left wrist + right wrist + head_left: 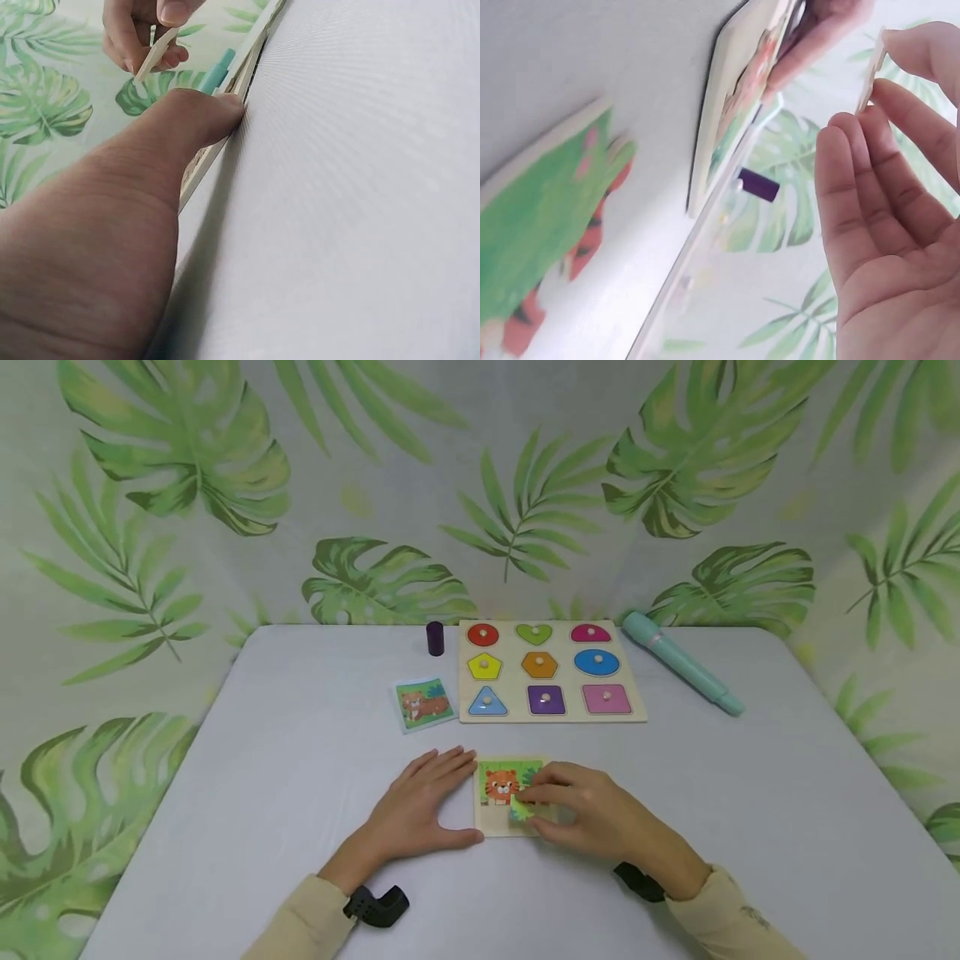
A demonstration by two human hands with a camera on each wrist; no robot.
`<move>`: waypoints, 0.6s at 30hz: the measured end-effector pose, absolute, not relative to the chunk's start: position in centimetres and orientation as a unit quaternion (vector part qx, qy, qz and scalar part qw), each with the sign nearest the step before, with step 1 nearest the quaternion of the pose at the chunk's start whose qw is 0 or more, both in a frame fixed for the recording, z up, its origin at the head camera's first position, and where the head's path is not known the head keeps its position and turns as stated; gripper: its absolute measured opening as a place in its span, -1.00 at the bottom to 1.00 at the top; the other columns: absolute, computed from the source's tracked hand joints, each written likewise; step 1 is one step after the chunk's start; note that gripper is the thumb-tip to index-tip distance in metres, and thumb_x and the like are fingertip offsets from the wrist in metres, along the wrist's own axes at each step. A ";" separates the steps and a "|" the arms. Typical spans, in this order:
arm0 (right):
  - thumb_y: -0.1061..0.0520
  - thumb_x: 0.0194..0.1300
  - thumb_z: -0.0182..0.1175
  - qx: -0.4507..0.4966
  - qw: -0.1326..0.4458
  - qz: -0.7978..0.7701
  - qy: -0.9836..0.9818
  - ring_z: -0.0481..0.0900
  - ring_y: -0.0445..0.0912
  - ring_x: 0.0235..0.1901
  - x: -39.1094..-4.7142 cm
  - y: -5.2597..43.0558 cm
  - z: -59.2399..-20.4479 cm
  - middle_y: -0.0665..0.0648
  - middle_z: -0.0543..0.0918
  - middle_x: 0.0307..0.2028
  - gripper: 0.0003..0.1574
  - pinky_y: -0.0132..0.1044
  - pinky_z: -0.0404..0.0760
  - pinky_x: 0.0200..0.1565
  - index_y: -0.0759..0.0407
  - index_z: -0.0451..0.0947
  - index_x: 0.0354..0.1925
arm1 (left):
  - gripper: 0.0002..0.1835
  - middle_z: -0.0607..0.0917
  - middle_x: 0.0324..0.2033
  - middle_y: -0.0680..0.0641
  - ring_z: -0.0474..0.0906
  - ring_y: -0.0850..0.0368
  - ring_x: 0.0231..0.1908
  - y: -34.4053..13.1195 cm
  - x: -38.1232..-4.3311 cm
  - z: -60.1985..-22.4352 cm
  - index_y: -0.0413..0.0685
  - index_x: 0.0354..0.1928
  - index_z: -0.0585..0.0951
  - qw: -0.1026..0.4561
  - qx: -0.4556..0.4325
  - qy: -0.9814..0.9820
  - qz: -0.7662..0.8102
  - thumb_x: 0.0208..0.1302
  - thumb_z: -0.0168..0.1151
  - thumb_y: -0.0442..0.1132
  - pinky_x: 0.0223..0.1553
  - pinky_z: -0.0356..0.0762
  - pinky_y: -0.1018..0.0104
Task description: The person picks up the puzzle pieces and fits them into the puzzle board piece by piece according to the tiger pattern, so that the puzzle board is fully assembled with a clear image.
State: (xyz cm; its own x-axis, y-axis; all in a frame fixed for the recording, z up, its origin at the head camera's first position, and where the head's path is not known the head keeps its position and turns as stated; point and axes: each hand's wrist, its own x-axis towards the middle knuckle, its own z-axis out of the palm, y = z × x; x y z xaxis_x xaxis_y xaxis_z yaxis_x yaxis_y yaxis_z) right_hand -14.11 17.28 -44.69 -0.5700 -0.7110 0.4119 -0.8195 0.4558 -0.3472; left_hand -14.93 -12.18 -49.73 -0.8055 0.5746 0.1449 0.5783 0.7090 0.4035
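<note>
I have the right grip (592,810) pinching a puzzle piece (519,811) over the square board (493,823), five o'clock from its tiger face (500,785); the left grip (416,814) spreads wide at the board's nine o'clock edge. A thin hold might slip, or loose bracing let the board skid.

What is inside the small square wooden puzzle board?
Inside the small square wooden puzzle board, an orange tiger face shows above bare wood. The right hand and the green wooden piece it pinches cover part; what is beneath cannot be seen.

Pale leaf-patterned backdrop (405,493), apparently cloth, white-covered table (300,735), soft light
</note>
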 end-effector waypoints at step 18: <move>0.08 0.12 0.56 0.426 0.075 0.271 -0.860 0.62 -0.27 -0.18 -14.5 15.3 -44.3 -0.09 0.70 -0.15 -0.62 -0.40 0.76 -0.10 0.02 0.79 -0.04 | 0.07 0.29 0.56 0.08 0.08 0.14 0.59 -12.1 -15.1 -49.7 0.01 0.56 0.32 -0.007 -0.302 -0.930 -0.210 0.13 0.31 0.47 0.62 -0.03 0.06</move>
